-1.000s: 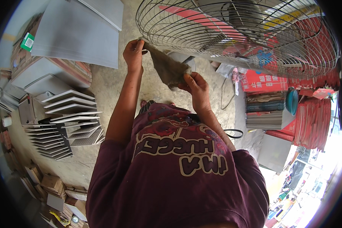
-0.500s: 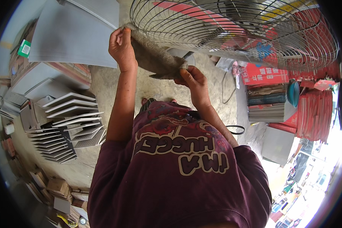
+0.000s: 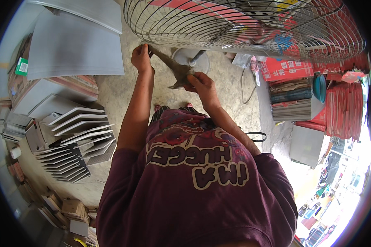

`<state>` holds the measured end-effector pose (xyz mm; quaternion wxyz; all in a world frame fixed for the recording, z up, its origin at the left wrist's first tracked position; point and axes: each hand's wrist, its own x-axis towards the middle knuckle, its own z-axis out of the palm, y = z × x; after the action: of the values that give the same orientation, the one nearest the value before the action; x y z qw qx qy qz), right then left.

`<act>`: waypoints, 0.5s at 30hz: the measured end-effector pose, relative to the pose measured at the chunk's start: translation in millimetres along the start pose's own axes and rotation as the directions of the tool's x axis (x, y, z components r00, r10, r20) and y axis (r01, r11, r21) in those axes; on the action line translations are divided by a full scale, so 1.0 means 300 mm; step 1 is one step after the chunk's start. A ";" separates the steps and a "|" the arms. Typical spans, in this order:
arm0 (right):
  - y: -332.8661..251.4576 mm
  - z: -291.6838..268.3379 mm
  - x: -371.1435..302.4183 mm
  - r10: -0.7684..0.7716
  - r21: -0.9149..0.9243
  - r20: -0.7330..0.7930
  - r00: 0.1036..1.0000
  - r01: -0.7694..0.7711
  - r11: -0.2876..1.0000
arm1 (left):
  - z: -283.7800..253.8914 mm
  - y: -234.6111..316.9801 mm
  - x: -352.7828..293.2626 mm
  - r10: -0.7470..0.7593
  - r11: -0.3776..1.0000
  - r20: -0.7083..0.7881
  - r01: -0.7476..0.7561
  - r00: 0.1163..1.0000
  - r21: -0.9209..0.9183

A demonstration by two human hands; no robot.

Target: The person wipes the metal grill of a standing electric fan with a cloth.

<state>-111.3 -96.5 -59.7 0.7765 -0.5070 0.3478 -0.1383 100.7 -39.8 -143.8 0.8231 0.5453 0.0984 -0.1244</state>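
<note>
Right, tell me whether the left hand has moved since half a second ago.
Yes, rightward: the left hand overlapped the edge of the large grey panel then; now a gap shows between them.

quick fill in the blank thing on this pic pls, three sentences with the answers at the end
1. Of the left hand and right hand gripping the limp grey-brown cloth, the ____ one is higher in the picture.
2. The round teal container is to the ____ of the pale round fan base.
3. The tall stack of flat cardboard below the container's level is coloured ____.

Missing words: left; right; red.
</note>
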 end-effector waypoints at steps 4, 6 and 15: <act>0.006 -0.011 0.002 0.052 0.007 -0.033 0.998 -0.052 0.999 | 0.006 -0.047 0.005 -0.195 0.975 -0.011 0.193 0.981 -0.106; 0.008 -0.021 -0.004 0.036 0.017 -0.028 0.999 -0.036 0.999 | 0.014 -0.023 -0.008 -0.232 0.961 0.017 0.232 0.973 -0.154; -0.015 -0.038 -0.035 0.011 0.038 -0.013 1.000 -0.011 0.999 | 0.047 0.072 -0.080 -0.250 0.954 0.026 0.251 0.968 -0.164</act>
<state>-126.1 -100.4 -54.3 0.7843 -0.4895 0.3529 -0.1439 85.1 -42.2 -112.3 0.8434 0.4579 0.1748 -0.2203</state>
